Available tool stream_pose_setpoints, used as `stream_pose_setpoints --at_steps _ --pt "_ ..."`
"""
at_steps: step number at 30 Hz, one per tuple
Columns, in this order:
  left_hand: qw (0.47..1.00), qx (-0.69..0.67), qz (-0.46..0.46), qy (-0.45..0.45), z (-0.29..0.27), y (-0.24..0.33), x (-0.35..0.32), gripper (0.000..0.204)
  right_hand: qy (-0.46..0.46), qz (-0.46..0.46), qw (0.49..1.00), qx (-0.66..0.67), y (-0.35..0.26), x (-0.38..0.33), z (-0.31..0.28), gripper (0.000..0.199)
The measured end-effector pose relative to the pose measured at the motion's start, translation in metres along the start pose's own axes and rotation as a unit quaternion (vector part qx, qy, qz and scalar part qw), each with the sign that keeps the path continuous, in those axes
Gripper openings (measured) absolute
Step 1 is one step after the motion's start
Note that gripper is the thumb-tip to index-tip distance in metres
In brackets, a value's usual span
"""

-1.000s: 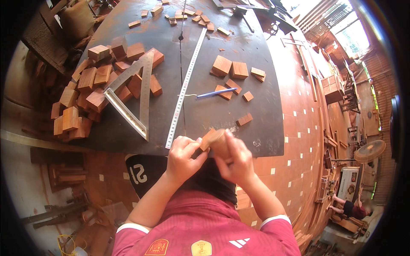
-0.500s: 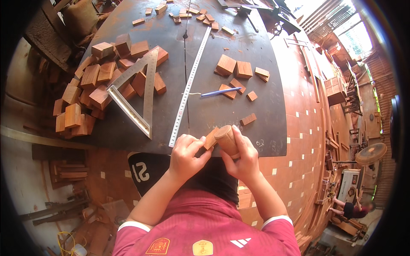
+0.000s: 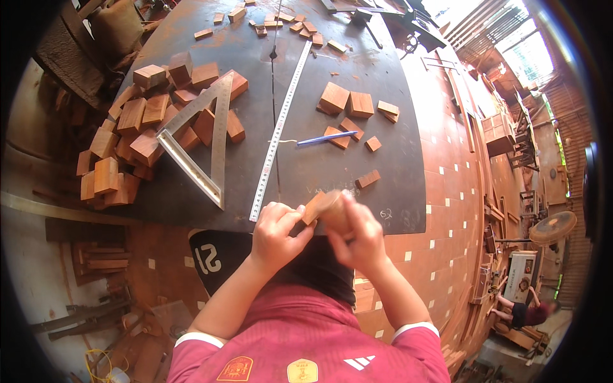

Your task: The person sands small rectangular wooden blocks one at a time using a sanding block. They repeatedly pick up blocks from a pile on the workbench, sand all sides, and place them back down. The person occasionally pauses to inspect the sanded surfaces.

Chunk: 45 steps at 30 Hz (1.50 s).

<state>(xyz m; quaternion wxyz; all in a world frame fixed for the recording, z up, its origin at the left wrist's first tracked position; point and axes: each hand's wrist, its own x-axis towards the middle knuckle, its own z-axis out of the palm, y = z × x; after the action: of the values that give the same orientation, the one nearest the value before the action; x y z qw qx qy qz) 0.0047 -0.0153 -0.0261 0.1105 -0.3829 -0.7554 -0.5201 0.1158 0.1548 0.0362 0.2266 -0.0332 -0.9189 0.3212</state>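
Note:
At the table's near edge my left hand (image 3: 277, 231) pinches a small wooden block (image 3: 312, 209) between thumb and fingers. My right hand (image 3: 361, 235) is wrapped round a short, thick wooden cylinder (image 3: 332, 209), smeared by motion. The cylinder's end is right beside the block; whether they touch I cannot tell. Beyond my hands, a white steel ruler (image 3: 278, 137) lies lengthwise on the dark table (image 3: 287, 172). To its right, a blue pen (image 3: 327, 138) rests across a small wooden piece (image 3: 336, 136). Another little block (image 3: 368, 179) lies just past my right hand.
A heap of reddish wooden blocks (image 3: 132, 115) covers the table's left side, with a metal triangle square (image 3: 220, 147) leaning on it. Larger blocks (image 3: 334, 97) sit at right, small offcuts (image 3: 297, 27) at the far end. Another person (image 3: 527, 314) is at the far right.
My right hand and the cylinder have blurred with movement, and the cylinder has tilted slightly. My left hand keeps its grip on the block. The whole view has shifted a little.

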Motion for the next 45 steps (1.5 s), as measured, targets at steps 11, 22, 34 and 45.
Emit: stream_pose_setpoints --at_steps 11,22,34,45 --pt "1.0 -0.006 0.004 -0.005 0.001 0.0 0.0 0.031 0.005 -0.017 1.0 -0.011 0.003 0.0 0.001 0.08" --pt "1.0 0.003 0.017 -0.014 0.002 -0.005 -0.004 0.032 -0.073 -0.031 0.997 0.015 -0.014 -0.02 0.006 0.08" --pt "1.0 -0.003 -0.007 0.0 0.0 0.004 0.0 0.029 0.025 0.02 0.999 -0.01 0.008 -0.003 0.0 0.08" --pt "1.0 0.001 -0.001 -0.02 0.001 -0.001 -0.003 0.034 -0.018 -0.029 0.999 -0.006 -0.006 -0.01 0.001 0.083"
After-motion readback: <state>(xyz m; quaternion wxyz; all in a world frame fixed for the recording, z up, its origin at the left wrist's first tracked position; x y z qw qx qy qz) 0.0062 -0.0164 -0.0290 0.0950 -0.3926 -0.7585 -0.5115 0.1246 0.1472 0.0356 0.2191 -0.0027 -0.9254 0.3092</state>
